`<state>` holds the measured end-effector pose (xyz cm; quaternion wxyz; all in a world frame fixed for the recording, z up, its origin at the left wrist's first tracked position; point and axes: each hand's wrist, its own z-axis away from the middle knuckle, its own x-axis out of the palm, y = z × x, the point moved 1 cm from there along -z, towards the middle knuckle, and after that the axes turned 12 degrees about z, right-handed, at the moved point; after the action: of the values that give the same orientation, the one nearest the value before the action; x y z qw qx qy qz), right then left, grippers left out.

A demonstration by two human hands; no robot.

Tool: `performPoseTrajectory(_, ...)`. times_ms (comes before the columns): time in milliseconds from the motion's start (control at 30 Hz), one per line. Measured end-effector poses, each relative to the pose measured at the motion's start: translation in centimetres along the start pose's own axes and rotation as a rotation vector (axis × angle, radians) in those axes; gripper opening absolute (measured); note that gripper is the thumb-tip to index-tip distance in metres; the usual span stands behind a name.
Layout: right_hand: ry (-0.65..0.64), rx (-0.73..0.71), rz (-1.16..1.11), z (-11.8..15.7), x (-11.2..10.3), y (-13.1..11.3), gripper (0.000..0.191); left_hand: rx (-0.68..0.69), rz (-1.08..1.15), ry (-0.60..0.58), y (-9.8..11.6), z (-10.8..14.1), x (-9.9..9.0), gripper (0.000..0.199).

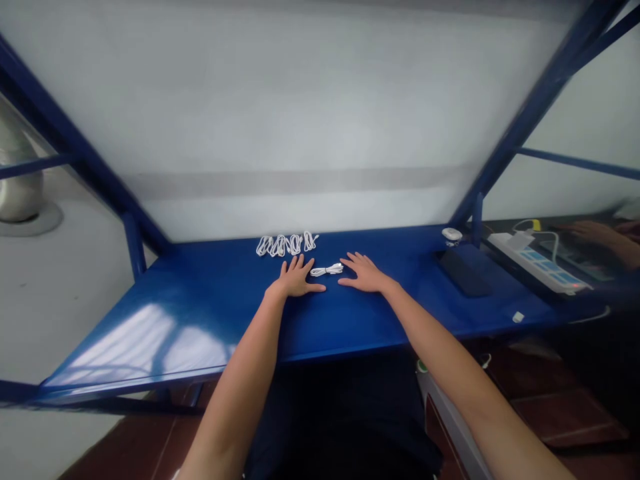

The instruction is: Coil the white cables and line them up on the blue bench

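A bundled white cable (327,270) lies crosswise on the blue tabletop (330,327), between my two hands. My left hand (296,277) rests flat at its left end, fingers spread. On the other side, my right hand (365,273) lies palm down with fingers apart, close to the cable's right end. Neither hand grips anything; whether the fingertips touch the cable I cannot tell. Just behind my left hand, several coiled white cables (280,245) sit in a row towards the back of the table.
On the right lie a dark phone-like slab (464,272), a small white round item (452,235) and a small white piece (518,317). Further right is a white power strip (537,262) with plugs. Another person's hand (595,233) is beyond it. Blue frame posts (135,247) flank the table.
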<state>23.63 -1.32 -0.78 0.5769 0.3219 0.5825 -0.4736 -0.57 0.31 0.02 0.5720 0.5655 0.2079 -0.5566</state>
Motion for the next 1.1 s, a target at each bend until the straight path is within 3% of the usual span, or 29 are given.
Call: performPoseTrajectory(1100,0.016,0.003,-0.017,0.15,-0.09,-0.1,0.097,-0.001,-0.002,0.003,0.13,0.13,-0.06,0.116)
